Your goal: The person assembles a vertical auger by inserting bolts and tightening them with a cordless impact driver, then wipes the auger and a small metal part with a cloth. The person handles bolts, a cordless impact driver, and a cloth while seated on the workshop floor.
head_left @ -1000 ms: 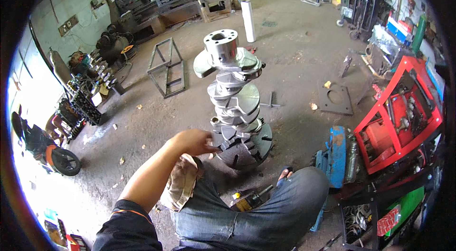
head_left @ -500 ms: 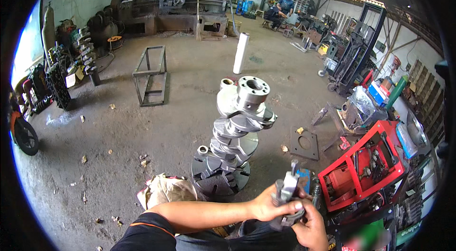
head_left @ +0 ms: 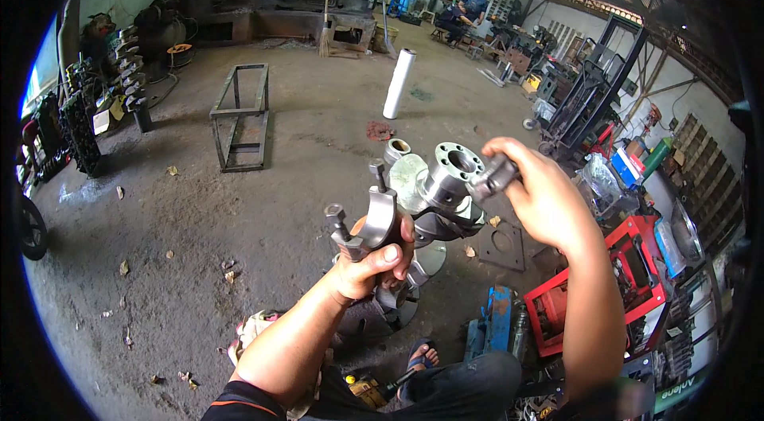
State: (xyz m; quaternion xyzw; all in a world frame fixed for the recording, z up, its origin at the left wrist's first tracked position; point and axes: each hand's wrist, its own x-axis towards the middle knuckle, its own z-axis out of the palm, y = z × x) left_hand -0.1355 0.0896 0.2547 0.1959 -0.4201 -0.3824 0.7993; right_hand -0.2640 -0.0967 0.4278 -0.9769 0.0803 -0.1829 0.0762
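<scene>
My left hand (head_left: 372,260) is closed around a half-round metal bearing cap (head_left: 380,218) with two bolts standing up from its ends. It is held in front of an upright crankshaft (head_left: 447,189), whose drilled flange faces up. My right hand (head_left: 539,196) grips a dark, blurred metal piece (head_left: 495,177) beside that flange; I cannot tell whether they touch. A small metal ring (head_left: 397,149) shows at the crankshaft's top left. My left hand and forearm hide much of the crankshaft's lower part.
To the right lies a red metal frame (head_left: 589,286), with a blue metal piece (head_left: 499,313) nearer me. A white cylinder (head_left: 399,85) and a dark metal stand (head_left: 239,114) are farther out. A forklift (head_left: 593,95) is at the back right. Two people (head_left: 465,13) sit far off.
My hands, together low on the right before, are now apart and raised. The left has carried the bolted cap leftward; the right has moved up beside the crankshaft's flange. The view has shifted slightly.
</scene>
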